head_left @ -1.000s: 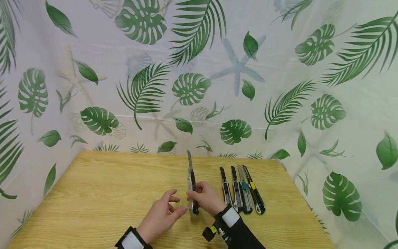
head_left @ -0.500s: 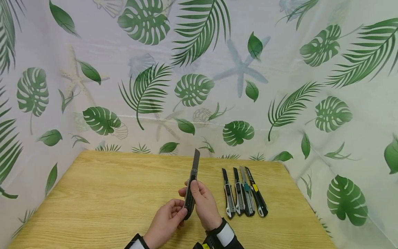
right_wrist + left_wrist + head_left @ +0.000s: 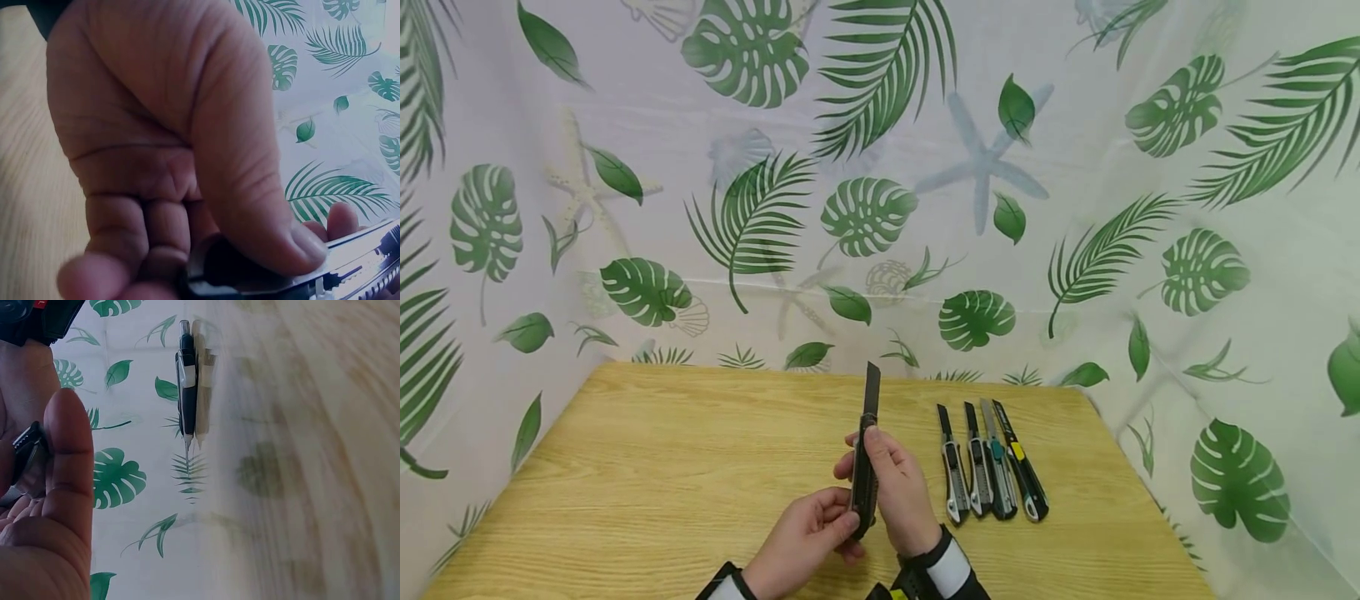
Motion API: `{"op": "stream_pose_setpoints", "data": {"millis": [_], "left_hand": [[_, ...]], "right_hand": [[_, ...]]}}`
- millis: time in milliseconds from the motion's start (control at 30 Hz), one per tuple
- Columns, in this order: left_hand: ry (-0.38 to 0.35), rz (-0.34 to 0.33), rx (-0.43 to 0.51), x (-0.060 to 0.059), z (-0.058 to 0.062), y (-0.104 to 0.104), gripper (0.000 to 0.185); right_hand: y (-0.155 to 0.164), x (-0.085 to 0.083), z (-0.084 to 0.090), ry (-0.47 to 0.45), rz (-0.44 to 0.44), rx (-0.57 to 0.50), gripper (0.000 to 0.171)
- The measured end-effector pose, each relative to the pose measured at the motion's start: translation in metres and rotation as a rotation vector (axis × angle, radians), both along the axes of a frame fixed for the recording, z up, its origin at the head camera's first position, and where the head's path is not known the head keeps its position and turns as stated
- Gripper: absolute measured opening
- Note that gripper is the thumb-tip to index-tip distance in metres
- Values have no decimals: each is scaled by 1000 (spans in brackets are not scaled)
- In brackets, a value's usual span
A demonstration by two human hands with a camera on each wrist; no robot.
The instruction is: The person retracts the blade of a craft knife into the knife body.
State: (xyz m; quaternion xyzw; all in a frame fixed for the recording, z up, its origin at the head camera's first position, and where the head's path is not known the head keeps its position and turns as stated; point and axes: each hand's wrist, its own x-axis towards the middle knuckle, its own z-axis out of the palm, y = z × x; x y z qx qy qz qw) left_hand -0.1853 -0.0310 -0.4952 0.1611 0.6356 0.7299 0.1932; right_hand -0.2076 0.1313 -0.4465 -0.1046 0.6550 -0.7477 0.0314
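Observation:
A snap-off utility knife (image 3: 862, 492) stands nearly upright between my hands, its dark blade (image 3: 872, 387) extended and pointing away from me. My right hand (image 3: 904, 496) grips the handle from the right, thumb lying along it near the blade end. Lower down, my left hand (image 3: 805, 529) pinches the butt end between thumb and fingers. The right wrist view shows the right thumb (image 3: 250, 187) pressed on the knife's metal-and-black body (image 3: 350, 265). In the left wrist view, only the knife's end (image 3: 31, 453) shows between the fingers.
Several more utility knives lie side by side to the right on the wooden table (image 3: 662, 467), blades out: one with a teal slider (image 3: 997, 450), one black with a yellow slider (image 3: 1017, 451). A leaf-patterned cloth (image 3: 880, 208) hangs behind and at the sides.
My left hand has come in from open beside the knife and taken its butt end. The right hand has turned the knife, its thumb now along the handle. The other knives stay put.

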Motion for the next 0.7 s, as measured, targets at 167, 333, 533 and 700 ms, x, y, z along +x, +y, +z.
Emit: {"op": "stream_pose_setpoints", "data": {"millis": [167, 333, 533, 700], "left_hand": [[43, 15, -13, 2, 3, 0, 30], [97, 26, -11, 5, 7, 1, 29], [124, 29, -11, 9, 12, 0, 28], [143, 44, -18, 10, 15, -1, 28]], "right_hand": [[1, 1, 5, 50, -5, 22, 55], [1, 2, 9, 92, -16, 24, 49], [1, 4, 12, 91, -24, 21, 46], [0, 5, 14, 87, -16, 19, 47]]}}
